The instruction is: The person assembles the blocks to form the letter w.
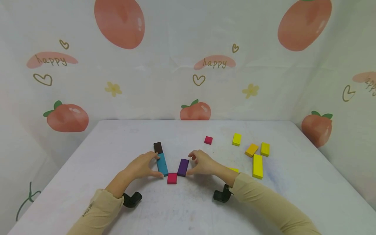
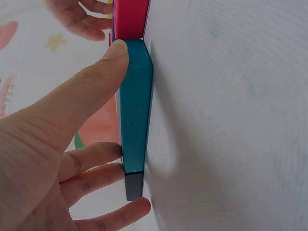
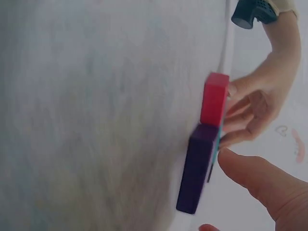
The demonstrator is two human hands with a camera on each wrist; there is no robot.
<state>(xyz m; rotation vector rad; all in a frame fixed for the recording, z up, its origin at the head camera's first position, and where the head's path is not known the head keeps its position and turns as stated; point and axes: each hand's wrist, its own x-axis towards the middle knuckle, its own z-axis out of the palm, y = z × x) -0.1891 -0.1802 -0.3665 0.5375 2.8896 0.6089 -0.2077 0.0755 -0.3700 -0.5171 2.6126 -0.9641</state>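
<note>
My left hand [image 1: 143,165] is at the left side of a blue block [image 1: 163,164]; its thumb touches the near end and its fingertips touch the edge farther along. Against the blue block's far end lies a dark brown block [image 1: 158,147]. A red block [image 1: 172,178] sits at the near end, with one end of a purple block [image 1: 183,167] against it, so the blocks form a bent line. Just right of the purple block hovers my right hand [image 1: 202,163], thumb and fingers apart, holding nothing. In the right wrist view its thumb [image 3: 260,175] is close beside the purple block.
A small red block [image 1: 208,140] lies farther back. To the right are an orange block [image 1: 251,150] and several yellow blocks [image 1: 257,166], one partly hidden behind my right wrist. Black wrist devices [image 1: 133,199] sit under both forearms. A printed cloth hangs behind the white table.
</note>
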